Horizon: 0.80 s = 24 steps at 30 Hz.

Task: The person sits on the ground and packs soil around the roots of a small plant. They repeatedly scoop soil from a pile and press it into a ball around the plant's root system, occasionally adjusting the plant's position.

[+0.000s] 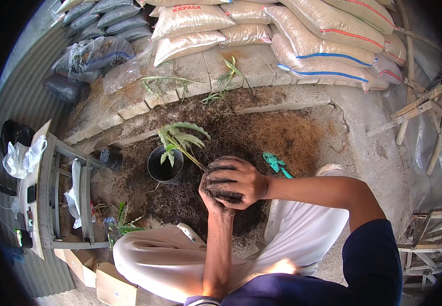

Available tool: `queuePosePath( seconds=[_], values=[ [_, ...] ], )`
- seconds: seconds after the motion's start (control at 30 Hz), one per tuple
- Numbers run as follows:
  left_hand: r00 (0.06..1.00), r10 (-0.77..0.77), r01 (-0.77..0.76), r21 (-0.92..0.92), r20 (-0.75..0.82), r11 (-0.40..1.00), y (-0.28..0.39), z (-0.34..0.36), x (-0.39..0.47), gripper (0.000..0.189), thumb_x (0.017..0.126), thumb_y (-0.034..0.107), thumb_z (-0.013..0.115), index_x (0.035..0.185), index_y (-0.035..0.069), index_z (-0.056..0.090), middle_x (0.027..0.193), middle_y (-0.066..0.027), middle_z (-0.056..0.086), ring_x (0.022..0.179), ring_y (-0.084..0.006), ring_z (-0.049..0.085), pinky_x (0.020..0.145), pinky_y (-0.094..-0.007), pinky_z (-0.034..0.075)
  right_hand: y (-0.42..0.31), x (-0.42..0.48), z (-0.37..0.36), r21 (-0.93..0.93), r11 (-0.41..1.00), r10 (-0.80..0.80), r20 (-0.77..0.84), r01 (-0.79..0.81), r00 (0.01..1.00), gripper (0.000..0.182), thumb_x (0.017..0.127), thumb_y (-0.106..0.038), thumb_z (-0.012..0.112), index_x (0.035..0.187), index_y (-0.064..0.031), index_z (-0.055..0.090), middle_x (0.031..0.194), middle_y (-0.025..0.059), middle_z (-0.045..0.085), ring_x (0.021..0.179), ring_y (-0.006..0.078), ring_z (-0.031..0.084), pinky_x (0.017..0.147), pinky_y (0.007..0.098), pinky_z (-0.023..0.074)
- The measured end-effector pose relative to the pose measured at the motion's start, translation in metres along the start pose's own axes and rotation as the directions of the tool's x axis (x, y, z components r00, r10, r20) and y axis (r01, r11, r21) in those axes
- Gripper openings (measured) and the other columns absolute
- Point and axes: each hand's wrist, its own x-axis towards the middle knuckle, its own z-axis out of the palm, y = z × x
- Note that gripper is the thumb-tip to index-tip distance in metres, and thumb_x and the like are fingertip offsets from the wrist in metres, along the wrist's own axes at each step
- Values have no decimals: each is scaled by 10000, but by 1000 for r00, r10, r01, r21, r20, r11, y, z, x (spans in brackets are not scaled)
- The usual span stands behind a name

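My left hand (213, 202) cups a dark clump of soil (226, 187) from below, and my right hand (240, 181) lies over its top with spread, dirty fingers. A leafy plant (182, 139) leans out to the upper left; its stem runs to the clump between my hands. Close on the left, a round black plastic pot (165, 165) stands upright with a dark inside. Right of my hands, a green hand trowel (276, 162) lies on the ground, its handle partly behind my right forearm.
Loose dark soil (140, 191) and brown fibre (293, 134) cover the ground. Cut plants (226, 78) lie near a concrete ledge (190, 65). Beyond are stacked sacks (324, 69). At left stand a metal-framed table (47, 183), a small black pot (110, 158) and cardboard boxes (115, 285); wooden frames (424, 103) stand at right.
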Motion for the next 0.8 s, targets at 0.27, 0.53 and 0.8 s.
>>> queuePosePath(
  seconds=[0.27, 0.53, 0.8],
  values=[
    [980, 144, -130, 105, -140, 986, 16, 20, 10, 444, 1010, 378, 399, 1262, 65, 587, 1240, -124, 635, 1130, -288, 621, 972, -447, 525, -1, 17, -3, 105, 922, 371, 37, -373, 928, 738, 902, -547, 622, 1458, -90, 456, 1408, 208, 499, 1321, 382, 456, 1144, 495, 315],
    [949, 229, -157, 306, -217, 939, 15, 8, 19, 509, 990, 446, 455, 1238, 34, 620, 1153, -110, 665, 1091, -259, 637, 992, -405, 489, 7, 15, 23, 657, -668, 709, 705, -350, -29, 557, 982, -547, 497, 1289, -99, 624, 1295, 74, 643, 1153, 236, 619, 1045, 407, 464],
    [843, 536, -318, 853, 54, 414, -5, 5, 24, 568, 1048, 421, 389, 1418, 0, 481, 1474, -158, 459, 1420, -278, 353, 1188, -420, 256, 6, 12, 16, 700, -689, 719, 692, -189, -56, 465, 1006, -449, 439, 1193, -89, 668, 1189, 70, 695, 1081, 231, 657, 1017, 403, 488]
  ],
)
